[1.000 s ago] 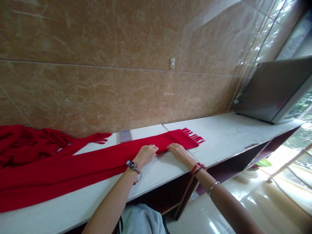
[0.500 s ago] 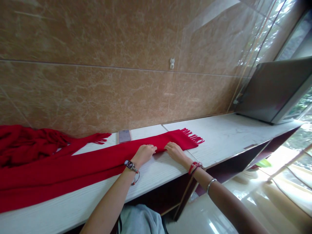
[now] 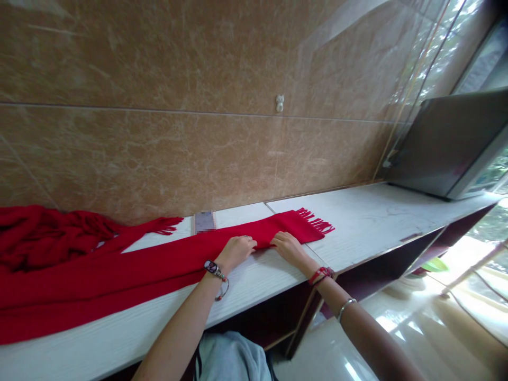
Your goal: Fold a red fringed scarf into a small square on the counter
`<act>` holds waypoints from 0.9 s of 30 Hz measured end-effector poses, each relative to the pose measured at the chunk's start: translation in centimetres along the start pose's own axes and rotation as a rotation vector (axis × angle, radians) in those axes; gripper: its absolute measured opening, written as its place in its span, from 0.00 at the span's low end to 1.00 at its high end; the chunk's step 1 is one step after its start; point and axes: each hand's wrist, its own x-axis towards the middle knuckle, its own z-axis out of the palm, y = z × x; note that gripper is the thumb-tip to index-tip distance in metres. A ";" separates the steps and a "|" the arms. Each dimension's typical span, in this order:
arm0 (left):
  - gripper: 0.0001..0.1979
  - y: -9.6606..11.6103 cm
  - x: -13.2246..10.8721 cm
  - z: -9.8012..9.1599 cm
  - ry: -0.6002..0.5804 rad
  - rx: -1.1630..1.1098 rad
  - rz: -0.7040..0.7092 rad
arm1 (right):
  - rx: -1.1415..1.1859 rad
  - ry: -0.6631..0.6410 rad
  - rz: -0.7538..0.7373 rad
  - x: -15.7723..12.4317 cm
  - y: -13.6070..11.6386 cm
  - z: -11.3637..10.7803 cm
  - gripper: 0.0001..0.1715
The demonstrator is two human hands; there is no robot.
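A long red scarf (image 3: pixel 159 264) lies lengthwise along the white counter, its fringed end pointing right. Toward the right it is a narrow folded strip; on the left a fold line runs along its wider part. My left hand (image 3: pixel 237 250), with a watch at the wrist, pinches the scarf's near edge. A little to the right, my right hand (image 3: pixel 289 247) grips the same edge, closer to the fringe. The fingertips of both hands are partly hidden against the cloth.
A bunched red fringed cloth (image 3: pixel 51 235) lies at the back left. Behind the scarf sits a small flat blurred card-like item (image 3: pixel 204 222). A large dark grey box-like appliance (image 3: pixel 448 143) stands at the counter's right end. Brown tiled wall (image 3: pixel 178 159) closes off the back.
Both hands stay on the scarf's near edge in nearly the same pose. The whole view has shifted very slightly; the scarf looks unchanged.
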 end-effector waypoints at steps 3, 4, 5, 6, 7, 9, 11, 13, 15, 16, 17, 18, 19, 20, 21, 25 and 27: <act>0.05 0.1 -0.2 0.1 -0.006 -0.006 0.029 | 0.067 0.003 0.010 -0.3 0.0 -0.5 0.11; 0.06 0.2 -0.3 0.1 -0.007 -0.005 0.038 | 0.092 -0.004 0.006 -0.4 0.0 -0.5 0.12; 0.06 0.3 -0.4 0.0 -0.008 -0.003 0.049 | 0.116 -0.012 -0.003 -0.5 0.1 -0.5 0.12; 0.07 0.5 -0.5 -0.1 -0.011 -0.002 0.063 | 0.136 -0.020 -0.013 -0.7 0.2 -0.5 0.13; 0.07 0.8 -0.6 -0.2 -0.016 -0.004 0.079 | 0.152 -0.029 -0.021 -0.8 0.4 -0.4 0.13; 0.10 1.4 -0.8 -0.3 -0.040 -0.019 0.104 | 0.170 -0.042 -0.029 -1.1 0.6 -0.3 0.13; 0.13 2.2 -0.9 -0.5 -0.072 -0.031 0.095 | 0.186 -0.050 -0.027 -1.4 0.8 -0.2 0.14; 0.14 2.8 -1.0 -0.6 -0.101 -0.031 0.060 | 0.212 -0.055 -0.034 -1.6 0.8 -0.3 0.13; 0.14 3.3 -1.0 -0.6 -0.119 -0.031 0.030 | 0.262 -0.047 -0.028 -1.8 0.8 -0.4 0.13; 0.15 3.4 -1.0 -0.6 -0.126 -0.038 0.023 | 0.297 -0.036 -0.013 -1.9 0.8 -0.5 0.13; 0.15 3.4 -1.0 -0.6 -0.131 -0.050 0.019 | 0.333 -0.016 0.010 -1.8 0.9 -0.6 0.14; 0.16 3.3 -1.0 -0.7 -0.138 -0.065 0.017 | 0.366 0.012 0.038 -1.6 1.0 -0.8 0.14; 0.17 3.2 -1.0 -0.7 -0.146 -0.080 0.016 | 0.391 0.041 0.063 -1.3 1.2 -0.9 0.15; 0.18 3.1 -1.0 -0.7 -0.156 -0.095 0.015 | 0.405 0.061 0.078 -0.8 1.5 -1.0 0.15; 0.19 3.0 -0.9 -0.8 -0.167 -0.106 0.013 | 0.406 0.069 0.080 -0.2 1.7 -1.0 0.15; 0.21 2.5 -0.9 -1.1 -0.202 -0.141 0.023 | 0.336 -0.071 -0.016 3.2 2.6 -0.8 0.14; 0.21 2.3 -0.9 -1.3 -0.211 -0.162 0.029 | 0.283 -0.217 -0.098 4.9 2.7 -0.2 0.16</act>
